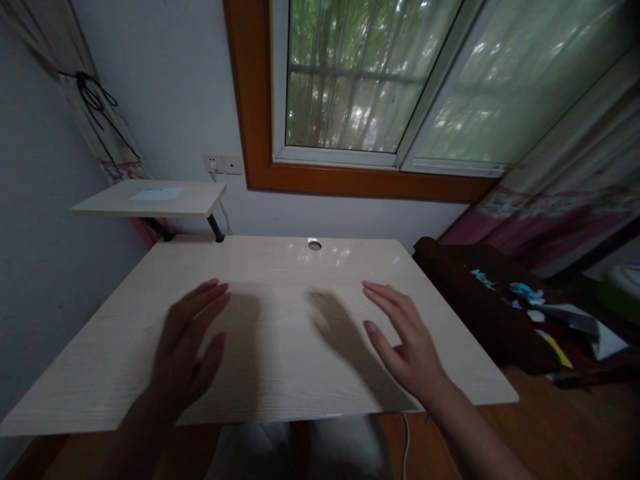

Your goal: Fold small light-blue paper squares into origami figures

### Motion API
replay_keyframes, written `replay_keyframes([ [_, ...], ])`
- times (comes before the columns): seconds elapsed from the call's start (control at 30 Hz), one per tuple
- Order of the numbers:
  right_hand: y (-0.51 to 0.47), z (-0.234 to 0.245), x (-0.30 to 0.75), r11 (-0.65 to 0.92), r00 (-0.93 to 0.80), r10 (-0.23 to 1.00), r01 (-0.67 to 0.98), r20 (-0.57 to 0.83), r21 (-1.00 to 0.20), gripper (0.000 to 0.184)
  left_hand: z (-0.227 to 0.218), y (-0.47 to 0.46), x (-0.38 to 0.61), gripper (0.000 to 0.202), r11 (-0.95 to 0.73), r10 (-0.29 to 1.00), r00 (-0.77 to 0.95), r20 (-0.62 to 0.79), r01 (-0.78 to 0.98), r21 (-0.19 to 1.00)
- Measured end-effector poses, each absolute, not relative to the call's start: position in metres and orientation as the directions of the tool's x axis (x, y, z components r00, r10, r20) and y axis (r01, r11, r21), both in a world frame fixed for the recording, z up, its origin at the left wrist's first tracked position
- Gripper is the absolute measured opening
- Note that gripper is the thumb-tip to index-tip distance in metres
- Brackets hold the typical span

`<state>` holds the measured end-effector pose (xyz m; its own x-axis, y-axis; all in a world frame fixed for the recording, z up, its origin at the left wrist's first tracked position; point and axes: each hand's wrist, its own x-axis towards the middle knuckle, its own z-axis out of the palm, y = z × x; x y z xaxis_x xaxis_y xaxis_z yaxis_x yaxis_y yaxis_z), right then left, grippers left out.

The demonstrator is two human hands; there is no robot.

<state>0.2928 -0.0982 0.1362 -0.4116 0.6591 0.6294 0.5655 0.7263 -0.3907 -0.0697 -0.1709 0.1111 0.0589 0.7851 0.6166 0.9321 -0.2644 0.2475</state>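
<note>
My left hand (pixel 187 343) hovers over the left half of a pale wood-grain desk (pixel 295 333). Its fingers are stretched out, the thumb stands apart from them, and nothing is held. Over the right half of the desk is my right hand (pixel 400 333), open too, with thumb and fingers spread and the palm turned inward. Both hands cast shadows on the desktop between them. Neither hand appears to touch any object.
A small raised shelf (pixel 200 197) with a paper sheet (pixel 157 194) stands at the desk's back left. A cable hole (pixel 315 246) lies at the rear. Beyond is a window (pixel 350 100). A dark brown seat (pixel 465 293) holding assorted items stands right of the desk.
</note>
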Motion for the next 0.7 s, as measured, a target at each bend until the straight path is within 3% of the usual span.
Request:
replay_keyframes([
  [0.1, -0.084, 0.094, 0.288, 0.724, -0.565, 0.686, 0.593, 0.458, -0.353, 0.058, 0.083, -0.150, -0.061, 0.065, -0.453, 0.807, 0.352, 0.475, 0.884, 0.114],
  [0.23, -0.074, 0.057, 0.275, 0.724, -0.667, 0.688, 0.600, 0.285, -0.340, 0.072, 0.038, -0.124, -0.057, 0.072, -0.512, 0.828, 0.479, 0.291, 0.858, 0.046],
  [0.4, -0.061, 0.043, 0.241, 0.788, -0.764, 0.603, 0.527, 0.229, -0.318, 0.079, 0.008, -0.102, -0.056, 0.079, -0.543, 0.827, 0.520, 0.212, 0.838, 0.060],
  [0.7, -0.040, 0.013, 0.201, 0.843, -0.838, 0.517, 0.464, 0.174, -0.272, 0.083, -0.006, -0.088, -0.053, 0.078, -0.535, 0.839, 0.518, 0.165, 0.841, 0.078],
])
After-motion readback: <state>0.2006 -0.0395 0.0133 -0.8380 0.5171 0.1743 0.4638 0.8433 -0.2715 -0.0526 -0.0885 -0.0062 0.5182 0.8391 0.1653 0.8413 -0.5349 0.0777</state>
